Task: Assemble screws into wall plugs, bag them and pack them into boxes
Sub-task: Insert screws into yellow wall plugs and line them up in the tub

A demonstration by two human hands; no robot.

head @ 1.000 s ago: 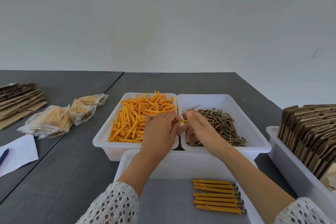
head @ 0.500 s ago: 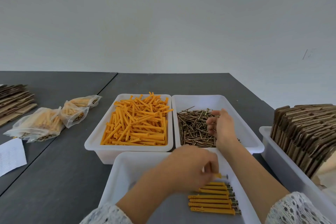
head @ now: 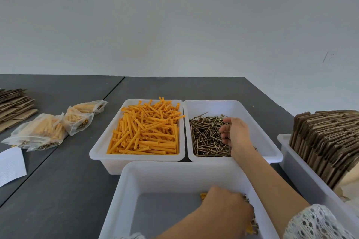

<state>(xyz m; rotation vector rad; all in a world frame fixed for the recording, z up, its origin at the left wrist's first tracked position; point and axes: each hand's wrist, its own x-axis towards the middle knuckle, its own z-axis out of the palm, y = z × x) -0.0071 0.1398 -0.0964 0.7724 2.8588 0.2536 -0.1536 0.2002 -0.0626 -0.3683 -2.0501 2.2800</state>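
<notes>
A white tray (head: 101,153) holds loose orange wall plugs (head: 147,132). To its right a second white tray (head: 272,153) holds brown screws (head: 206,137). My right hand (head: 234,134) is over the screws, its loosely curled fingertips down at the pile; I see no screw held. In the near white tray (head: 165,180), my left hand (head: 227,209) lies over the row of assembled plugs (head: 251,229), which show only at its edges. Its fingers are hidden, so I cannot see a grip.
Filled clear bags (head: 42,132) lie on the dark table at the left, beside flat cardboard (head: 13,106) and a sheet of paper (head: 9,165). At the right, a white bin (head: 303,176) holds upright folded cardboard boxes (head: 326,137).
My left hand brought an assembled plug from above the far trays down into the near tray. My right hand moved over the screw pile and lowered its fingers.
</notes>
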